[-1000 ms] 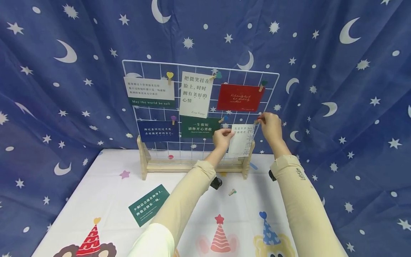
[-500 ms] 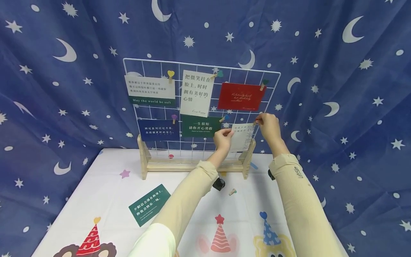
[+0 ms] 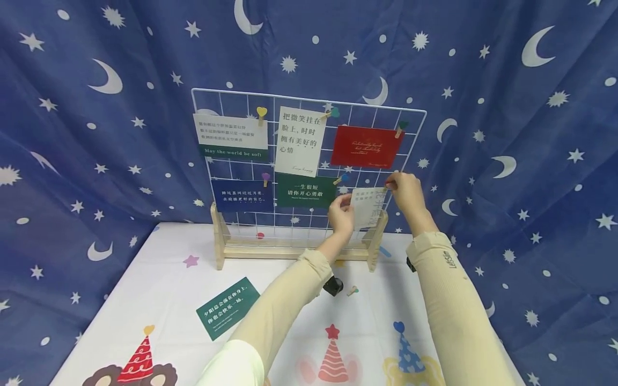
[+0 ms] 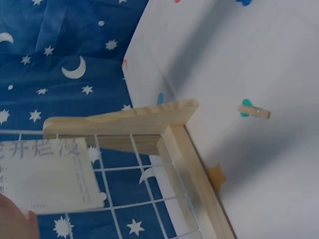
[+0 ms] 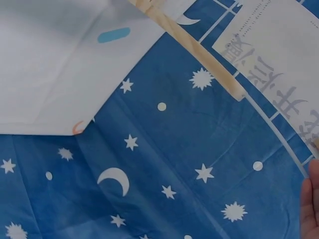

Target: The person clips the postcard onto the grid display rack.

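A white card (image 3: 368, 210) with large grey lettering down its right side lies against the lower right of a white wire grid (image 3: 354, 103). My left hand (image 3: 340, 214) pinches it at its left edge. At the card's upper right corner, my right hand (image 3: 406, 195) grips a small wooden clothespin (image 5: 316, 143), mostly hidden by the fingers. In the left wrist view only part of the left hand (image 4: 15, 219) shows, below the card (image 4: 47, 177). The right wrist view catches just the fingertips (image 5: 312, 191) of the right hand beside the grid's side wire.
Several cards hang on the grid from heart-topped clothespins, including a red card (image 3: 367, 147) above. Wooden feet (image 3: 218, 238) hold the grid upright. On the white tablecloth lie a green card (image 3: 228, 307) and a loose clothespin (image 3: 353, 290). A starry blue curtain (image 3: 159, 48) stands behind.
The white card has been raised slightly against the grid, and the right hand's clothespin has come onto its upper right corner. Both hands stay near the same spot.
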The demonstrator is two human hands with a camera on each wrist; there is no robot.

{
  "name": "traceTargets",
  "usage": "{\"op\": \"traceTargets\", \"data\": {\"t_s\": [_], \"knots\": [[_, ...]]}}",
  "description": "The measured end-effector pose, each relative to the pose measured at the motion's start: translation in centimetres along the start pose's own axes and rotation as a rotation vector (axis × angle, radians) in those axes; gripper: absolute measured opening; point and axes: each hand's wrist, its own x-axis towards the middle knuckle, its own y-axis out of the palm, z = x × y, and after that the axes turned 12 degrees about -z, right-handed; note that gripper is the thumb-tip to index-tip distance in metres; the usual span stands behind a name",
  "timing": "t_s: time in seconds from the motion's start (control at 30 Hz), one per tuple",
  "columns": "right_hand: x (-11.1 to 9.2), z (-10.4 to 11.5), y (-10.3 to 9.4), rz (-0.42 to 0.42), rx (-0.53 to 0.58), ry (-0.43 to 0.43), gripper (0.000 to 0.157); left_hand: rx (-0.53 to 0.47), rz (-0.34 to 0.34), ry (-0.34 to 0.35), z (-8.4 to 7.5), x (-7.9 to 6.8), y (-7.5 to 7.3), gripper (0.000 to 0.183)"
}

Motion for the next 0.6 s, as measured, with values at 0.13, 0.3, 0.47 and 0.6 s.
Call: {"op": "traceTargets", "data": {"t_s": [0.13, 0.3, 0.47, 0.6], "knots": [[0.2, 0.3, 0.0, 0.007, -0.014, -0.008, 0.016, 0.058, 0.075, 0.092, 0.4, -0.9, -0.1, 0.043], [0.1, 0.4, 0.0, 0.015, -0.027, -0.009, 0.018, 0.128, 0.211, 0.157, 0.7, -1.7, -0.4, 0.063], [-0.2, 0.2, 0.0, 0.014, -0.02, -0.029, 0.018, 0.128, 0.28, 0.173, 0.8, -2.1, -0.9, 0.066], [-0.6, 0.1, 0.1, 0.009, -0.018, -0.04, 0.021, 0.148, 0.304, 0.189, 1.1, -2.2, -1.2, 0.066]]}}
